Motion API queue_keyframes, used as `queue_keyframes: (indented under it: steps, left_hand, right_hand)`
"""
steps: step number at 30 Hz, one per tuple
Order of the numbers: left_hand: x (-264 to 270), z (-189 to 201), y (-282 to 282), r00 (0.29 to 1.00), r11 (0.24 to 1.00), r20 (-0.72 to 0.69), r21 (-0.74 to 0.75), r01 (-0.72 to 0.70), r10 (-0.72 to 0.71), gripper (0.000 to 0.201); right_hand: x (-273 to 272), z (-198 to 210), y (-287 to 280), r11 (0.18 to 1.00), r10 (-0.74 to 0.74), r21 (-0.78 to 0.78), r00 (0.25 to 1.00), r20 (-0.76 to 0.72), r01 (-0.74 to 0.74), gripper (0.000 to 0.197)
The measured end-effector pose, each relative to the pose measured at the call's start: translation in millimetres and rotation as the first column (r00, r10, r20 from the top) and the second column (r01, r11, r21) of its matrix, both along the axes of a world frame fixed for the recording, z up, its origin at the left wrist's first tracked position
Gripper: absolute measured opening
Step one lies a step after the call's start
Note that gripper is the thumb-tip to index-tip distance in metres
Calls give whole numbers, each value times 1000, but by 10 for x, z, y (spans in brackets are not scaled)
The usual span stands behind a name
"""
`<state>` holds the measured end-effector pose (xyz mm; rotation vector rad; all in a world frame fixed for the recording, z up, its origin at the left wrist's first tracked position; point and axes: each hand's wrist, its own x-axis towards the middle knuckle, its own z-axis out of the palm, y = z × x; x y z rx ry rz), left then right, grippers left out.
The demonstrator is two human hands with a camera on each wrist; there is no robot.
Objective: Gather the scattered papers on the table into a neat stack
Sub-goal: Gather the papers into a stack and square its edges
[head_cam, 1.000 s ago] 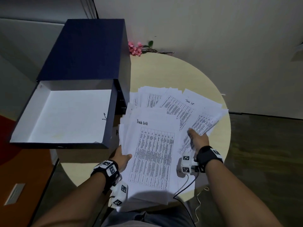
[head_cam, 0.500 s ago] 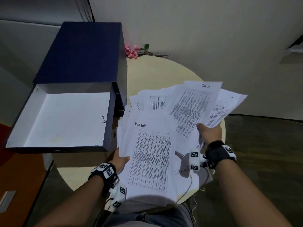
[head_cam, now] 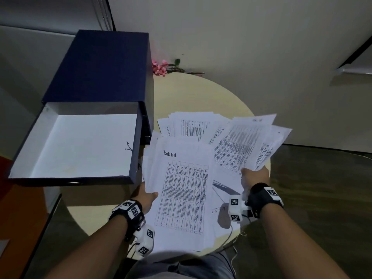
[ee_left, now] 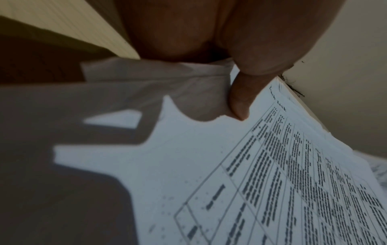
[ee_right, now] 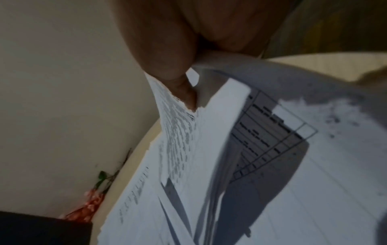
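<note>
While left hand (head_cam: 146,196) pinches the "Task List" stack (head_cam: 184,196) at its left edge, thumb on top, right hand (head_cam: 254,176) grips a fanned bunch of sheets (head_cam: 245,146) raised off the round worktop (head_cam: 193,93); more papers (head_cam: 191,125) lie beyond both hands' fingers, w/ open blue box (head_cam: 84,141) left of them.

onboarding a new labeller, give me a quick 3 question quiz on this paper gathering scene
1. True or false: the right hand grips a fanned bunch of sheets lifted off the round table.
2. What heading tops the stack the left hand holds?
3. The open navy box contains: A) papers B) flowers C) nothing visible

Key: 1 true; 2 Task List; 3 C
</note>
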<state>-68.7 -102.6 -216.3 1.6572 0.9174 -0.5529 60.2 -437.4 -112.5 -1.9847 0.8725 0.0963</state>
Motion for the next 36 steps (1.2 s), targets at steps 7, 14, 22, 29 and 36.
queue_keyframes:
  steps: [7,14,22,29,36]
  left_hand:
    - [-4,69,-65,1000,999,-4,46,22,-22,65]
    - [24,101,-56,999,998,-30,52,32,-30,70]
    - [-7,-55,9,1000,996,24,-83,-10,12,83]
    - [-109,276,0,981,984,84,1,-178,177,99]
    - [-29,-187,26,992,990,116,-132,-41,56,129]
  right_hand:
    - [66,703,-414,987,111,-137,968,224,-82,32]
    - [68,1418,-519,987,154,-29,879,451,-158,24]
    - [-193,1173,-223,825,323,315,848,421,-470,31]
    - [-697,-294,219,837,500,329,855,-138,-436,42]
    - [-770,-379,443,835,507,373,830,-232,-405,28]
